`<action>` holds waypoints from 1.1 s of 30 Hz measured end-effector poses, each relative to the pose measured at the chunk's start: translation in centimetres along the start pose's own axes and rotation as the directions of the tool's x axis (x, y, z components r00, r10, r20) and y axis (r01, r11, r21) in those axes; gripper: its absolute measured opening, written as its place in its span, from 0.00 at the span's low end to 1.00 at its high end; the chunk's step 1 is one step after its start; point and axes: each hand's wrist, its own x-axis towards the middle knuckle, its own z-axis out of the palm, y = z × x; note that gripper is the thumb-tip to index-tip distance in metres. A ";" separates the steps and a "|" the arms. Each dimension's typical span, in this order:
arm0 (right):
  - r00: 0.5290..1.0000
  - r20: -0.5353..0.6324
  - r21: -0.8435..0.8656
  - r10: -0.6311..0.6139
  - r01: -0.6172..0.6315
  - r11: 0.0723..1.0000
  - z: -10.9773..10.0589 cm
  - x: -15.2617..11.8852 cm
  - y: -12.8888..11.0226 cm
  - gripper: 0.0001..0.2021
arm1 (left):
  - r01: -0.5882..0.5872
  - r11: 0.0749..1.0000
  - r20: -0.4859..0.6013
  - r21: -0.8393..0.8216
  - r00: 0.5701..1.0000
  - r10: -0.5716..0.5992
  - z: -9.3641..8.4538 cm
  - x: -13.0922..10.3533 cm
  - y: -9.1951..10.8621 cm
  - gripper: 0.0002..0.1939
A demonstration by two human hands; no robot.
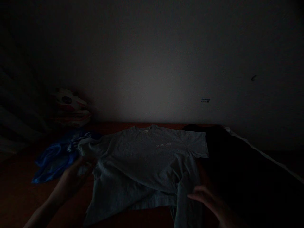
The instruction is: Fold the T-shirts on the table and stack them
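A grey T-shirt point(142, 155) with small lettering on its chest lies spread on a reddish-brown surface, its collar toward the wall. Over its lower part is a rumpled grey-green cloth point(114, 190), one narrow end hanging toward the front. My left hand point(76, 175) is at the shirt's left side, blurred and dark, so its fingers cannot be made out. Beside the narrow cloth end on the right, my right hand point(205, 198) has its fingers stretched out and apart, holding nothing.
Left of the shirt lies a shiny blue bag point(55, 158). Behind it, a pale item rests on a reddish stack point(71, 117). Black fabric point(244, 171) with a white edge covers the right side. A wall point(147, 63) rises behind; a curtain hangs at left.
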 end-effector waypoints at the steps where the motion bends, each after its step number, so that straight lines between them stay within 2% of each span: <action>1: 0.999 0.034 -0.007 -0.026 0.026 1.000 0.7 -0.3 0.0 0.38 | -0.079 0.997 0.090 -0.004 0.993 0.079 1.1 -2.5 0.3 0.21; 2: 0.997 0.056 -0.016 -0.043 0.044 0.999 1.4 -0.4 -0.1 0.40 | -0.164 0.986 0.142 0.021 0.977 0.160 2.1 -4.8 0.5 0.21; 4: 0.996 0.073 -0.033 -0.055 0.058 0.998 2.4 -0.2 -0.6 0.33 | -0.305 0.949 0.234 0.080 0.931 0.279 3.6 -8.3 0.7 0.25; 5: 0.996 0.069 -0.036 -0.053 0.056 0.998 2.6 0.0 -1.0 0.26 | -0.343 0.934 0.266 0.100 0.914 0.307 4.0 -9.3 0.6 0.25; 7: 0.997 0.057 -0.016 -0.044 0.045 0.999 2.5 0.5 -1.8 0.10 | -0.355 0.930 0.309 0.093 0.898 0.312 4.1 -9.5 0.1 0.21; 8: 0.998 0.053 0.015 -0.044 0.043 0.999 2.2 0.8 -2.1 0.05 | -0.330 0.941 0.316 0.070 0.902 0.293 3.8 -8.9 -0.1 0.18; 9: 0.998 0.045 0.060 -0.044 0.041 0.997 1.8 1.2 -2.2 0.05 | -0.288 0.957 0.321 0.036 0.910 0.262 3.4 -7.8 -0.4 0.16; 11: 1.000 0.008 0.184 -0.020 0.018 0.983 0.7 2.2 -1.7 0.10 | -0.173 0.984 0.341 -0.036 0.924 0.175 2.4 -4.8 -0.4 0.16; 13: 0.991 -0.101 0.315 0.093 -0.057 0.947 -0.6 3.8 0.2 0.17 | -0.051 0.997 0.322 -0.056 0.944 0.067 1.6 -1.1 0.4 0.20; 14: 0.963 -0.188 0.374 0.195 -0.114 0.920 -1.2 4.8 1.4 0.22 | -0.013 0.999 0.269 -0.036 0.963 0.022 1.5 0.7 1.1 0.22; 16: 0.859 -0.355 0.440 0.370 -0.196 0.876 -2.1 6.8 4.2 0.27 | 0.023 0.999 0.042 0.050 0.999 -0.025 1.7 3.6 2.8 0.25; 17: 0.800 -0.428 0.444 0.420 -0.219 0.869 -2.4 7.7 5.5 0.27 | 0.018 0.996 -0.064 0.083 0.998 -0.013 2.1 4.3 3.6 0.25; 18: 0.754 -0.485 0.434 0.443 -0.232 0.870 -2.5 8.5 6.5 0.27 | -0.014 0.995 -0.122 0.100 0.992 0.026 2.7 4.6 4.3 0.24; 19: 0.724 -0.519 0.424 0.454 -0.243 0.872 -2.4 9.0 7.3 0.26 | -0.075 0.992 -0.115 0.102 0.990 0.087 3.3 4.4 4.9 0.23; 21: 0.707 -0.532 0.414 0.465 -0.262 0.872 -1.7 9.3 8.1 0.27 | -0.243 0.966 0.049 0.086 0.970 0.239 4.8 2.7 5.6 0.22; 23: 0.716 -0.521 0.413 0.464 -0.264 0.872 -0.6 9.0 8.1 0.28 | -0.393 0.914 0.235 0.098 0.902 0.362 6.1 0.2 5.7 0.25; 25: 0.723 -0.525 0.395 0.449 -0.260 0.881 0.5 8.5 7.8 0.29 | -0.478 0.865 0.325 0.154 0.851 0.413 6.9 -2.2 5.3 0.34; 28: 0.735 -0.538 0.337 0.414 -0.263 0.904 1.4 8.1 7.7 0.29 | -0.506 0.830 0.306 0.235 0.849 0.430 6.8 -4.2 3.5 0.38; 33: 0.770 -0.521 0.287 0.368 -0.248 0.925 1.1 8.6 9.0 0.21 | -0.523 0.809 0.283 0.270 0.846 0.452 5.7 -4.5 -0.9 0.22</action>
